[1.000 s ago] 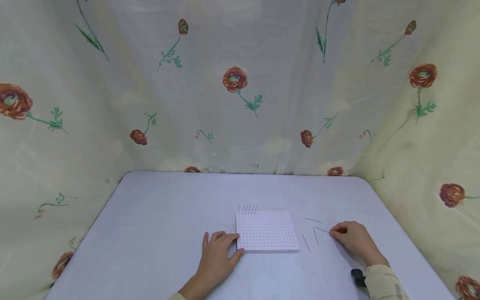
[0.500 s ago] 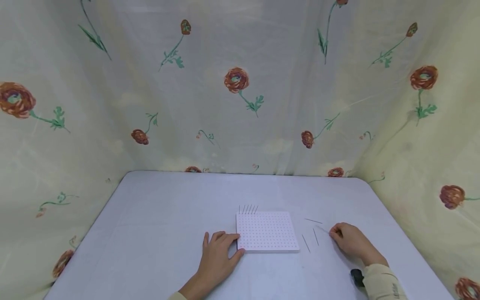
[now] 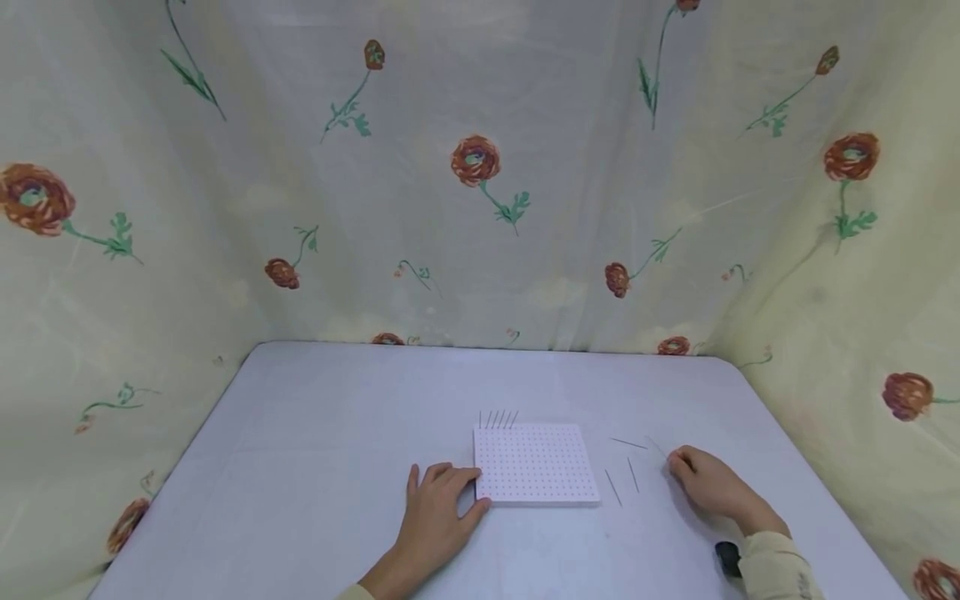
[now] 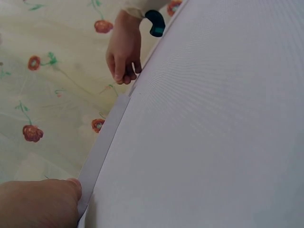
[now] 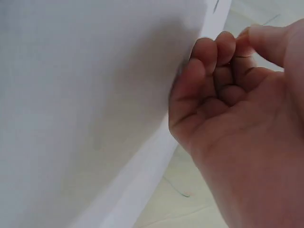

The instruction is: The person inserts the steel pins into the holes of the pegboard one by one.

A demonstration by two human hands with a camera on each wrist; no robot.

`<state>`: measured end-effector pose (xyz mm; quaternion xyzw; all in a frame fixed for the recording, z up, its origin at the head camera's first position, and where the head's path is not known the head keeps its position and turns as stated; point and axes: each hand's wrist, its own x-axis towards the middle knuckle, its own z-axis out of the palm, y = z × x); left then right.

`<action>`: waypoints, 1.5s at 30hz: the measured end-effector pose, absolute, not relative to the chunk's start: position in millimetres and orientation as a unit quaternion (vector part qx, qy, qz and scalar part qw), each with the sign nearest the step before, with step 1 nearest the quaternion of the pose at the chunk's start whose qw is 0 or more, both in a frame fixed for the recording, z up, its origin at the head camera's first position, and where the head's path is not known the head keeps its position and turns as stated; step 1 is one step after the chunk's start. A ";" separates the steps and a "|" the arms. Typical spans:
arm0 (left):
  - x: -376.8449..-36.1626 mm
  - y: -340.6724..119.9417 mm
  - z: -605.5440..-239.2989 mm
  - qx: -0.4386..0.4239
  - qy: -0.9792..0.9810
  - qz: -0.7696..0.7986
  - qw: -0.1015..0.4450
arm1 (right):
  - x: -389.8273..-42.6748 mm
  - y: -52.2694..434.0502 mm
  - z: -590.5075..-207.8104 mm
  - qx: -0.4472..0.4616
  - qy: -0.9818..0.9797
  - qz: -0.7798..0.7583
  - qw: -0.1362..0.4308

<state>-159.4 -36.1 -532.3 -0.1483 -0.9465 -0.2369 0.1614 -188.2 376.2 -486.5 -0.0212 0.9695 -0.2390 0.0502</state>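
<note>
A white pegboard [image 3: 536,465] dotted with small holes lies on the table. Several thin dark pins [image 3: 498,420] stand along its far left edge, most leaning to the right. My left hand [image 3: 437,525] rests at the board's near left corner, index finger and thumb touching its edge. To the right of the board, my right hand [image 3: 712,485] pinches a thin pin [image 3: 657,447] between thumb and index finger. That pin slants up to the left and looks faint. Between board and right hand, 3 loose pins [image 3: 633,475] lie on the table.
The white table [image 3: 337,417] is enclosed by flowered curtains [image 3: 420,192] at the back and sides. A black object [image 3: 727,559] sits at the right wrist, beside the beige sleeve [image 3: 778,567].
The pin in my right hand has come up off the table, and its tip has swung upward. That hand has shifted slightly right. My left hand has stayed at the board.
</note>
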 end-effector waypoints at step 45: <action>-158.5 -36.3 -531.4 -0.146 -0.950 -0.235 0.149 | -209.9 329.5 -466.4 0.043 0.894 -0.443 -0.050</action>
